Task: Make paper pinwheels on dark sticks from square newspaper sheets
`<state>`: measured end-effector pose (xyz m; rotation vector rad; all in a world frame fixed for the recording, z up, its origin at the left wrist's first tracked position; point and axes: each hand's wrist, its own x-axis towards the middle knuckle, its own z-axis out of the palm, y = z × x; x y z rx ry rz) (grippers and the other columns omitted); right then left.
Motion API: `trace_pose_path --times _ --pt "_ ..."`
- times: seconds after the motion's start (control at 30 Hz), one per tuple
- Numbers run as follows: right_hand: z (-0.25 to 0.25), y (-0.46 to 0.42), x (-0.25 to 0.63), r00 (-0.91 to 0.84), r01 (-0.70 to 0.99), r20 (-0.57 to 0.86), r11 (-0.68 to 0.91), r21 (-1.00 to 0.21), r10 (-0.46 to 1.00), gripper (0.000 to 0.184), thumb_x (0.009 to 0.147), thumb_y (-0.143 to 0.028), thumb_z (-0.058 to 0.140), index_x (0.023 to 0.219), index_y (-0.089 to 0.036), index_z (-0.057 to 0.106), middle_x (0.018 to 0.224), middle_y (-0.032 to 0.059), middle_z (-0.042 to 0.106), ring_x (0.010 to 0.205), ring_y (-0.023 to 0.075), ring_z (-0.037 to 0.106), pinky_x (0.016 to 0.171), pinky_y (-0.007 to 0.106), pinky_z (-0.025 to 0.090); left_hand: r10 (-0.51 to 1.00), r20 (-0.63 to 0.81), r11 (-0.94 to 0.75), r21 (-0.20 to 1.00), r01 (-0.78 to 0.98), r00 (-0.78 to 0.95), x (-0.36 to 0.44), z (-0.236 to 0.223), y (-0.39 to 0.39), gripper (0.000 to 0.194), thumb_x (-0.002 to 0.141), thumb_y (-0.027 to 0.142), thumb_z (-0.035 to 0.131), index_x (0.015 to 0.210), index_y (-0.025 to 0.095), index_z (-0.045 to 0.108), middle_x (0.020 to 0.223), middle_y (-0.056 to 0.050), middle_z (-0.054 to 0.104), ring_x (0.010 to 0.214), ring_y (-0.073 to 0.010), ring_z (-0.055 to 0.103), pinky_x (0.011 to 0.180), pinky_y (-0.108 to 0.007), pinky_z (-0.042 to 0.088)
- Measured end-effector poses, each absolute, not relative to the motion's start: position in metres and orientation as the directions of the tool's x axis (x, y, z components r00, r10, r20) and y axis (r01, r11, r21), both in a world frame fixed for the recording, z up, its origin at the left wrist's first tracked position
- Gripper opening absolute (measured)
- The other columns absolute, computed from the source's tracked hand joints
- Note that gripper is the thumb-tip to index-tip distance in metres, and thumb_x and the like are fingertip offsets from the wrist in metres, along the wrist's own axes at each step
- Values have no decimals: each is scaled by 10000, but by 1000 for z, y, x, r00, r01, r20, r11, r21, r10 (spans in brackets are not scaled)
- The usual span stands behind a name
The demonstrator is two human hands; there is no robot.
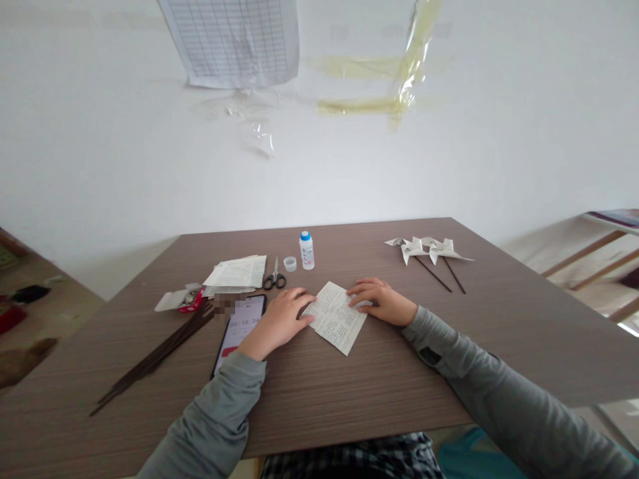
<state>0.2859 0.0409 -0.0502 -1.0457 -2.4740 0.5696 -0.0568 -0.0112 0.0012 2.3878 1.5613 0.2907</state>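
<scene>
A square sheet of printed paper (339,322) lies turned like a diamond on the table in front of me. My left hand (284,316) is at its left corner, thumb and forefinger apart and their tips touching the edge. From the other side, my right hand (382,303) rests its spread fingertips on the upper right edge, the thumb close to the right corner. Both hands are open, with the sheet flat between them. Beyond it stand a small white bottle with a blue cap (307,251), an open clear cap (290,264) and black-handled scissors (274,274).
Left of my hands are a paper stack (237,273), a small red and white box (187,299), a bundle of thin dark sticks (154,352) and a phone (244,322) showing a timer. Two paper pinwheels (424,249) lie at the back right. A white wall (224,193) rises behind the table.
</scene>
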Motion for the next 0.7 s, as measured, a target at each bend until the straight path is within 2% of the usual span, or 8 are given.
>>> trace_pose_path --times 0.13,0.3,0.4,0.53,0.7 --pt "-35 27 278 -610 679 141 606 -415 780 279 1075 -310 850 1310 -430 940 1500 84 845 1664 470 563 1391 911 255 940 70 -339 307 890 334 -49 0 -14 521 1069 233 773 1589 236 787 1796 -199 624 1674 -426 599 1416 -621 469" --pt "-23 14 267 -626 689 161 638 -345 763 263 1063 -386 890 1321 -399 943 1367 122 839 1648 466 578 1401 924 146 921 77 -388 299 872 383 -41 1 -16 509 1067 249 790 1574 211 796 1804 -195 622 1712 -424 550 1457 -628 408" --pt "-21 9 264 -655 665 163 665 -341 738 299 1051 -436 903 1343 -383 934 1388 128 818 1576 444 649 1407 928 93 910 24 -402 295 867 414 -36 0 -18 478 1102 278 756 1575 229 797 1796 -184 638 1723 -420 536 1453 -671 395" --pt "-19 4 261 -659 666 156 667 -335 736 315 1052 -455 902 1357 -383 927 1351 117 809 1354 377 768 1403 935 110 914 -26 -386 259 885 406 -31 -3 -23 509 1153 321 700 1657 255 737 1823 -181 615 1727 -419 530 1436 -717 390" --pt "-18 3 261 -686 638 165 695 -333 709 257 1057 -373 889 1309 -386 938 1242 86 818 1251 339 759 1399 915 208 920 -18 -378 215 900 391 -30 -8 -24 528 1192 293 601 1709 346 688 1873 -130 566 1746 -406 493 1410 -760 404"
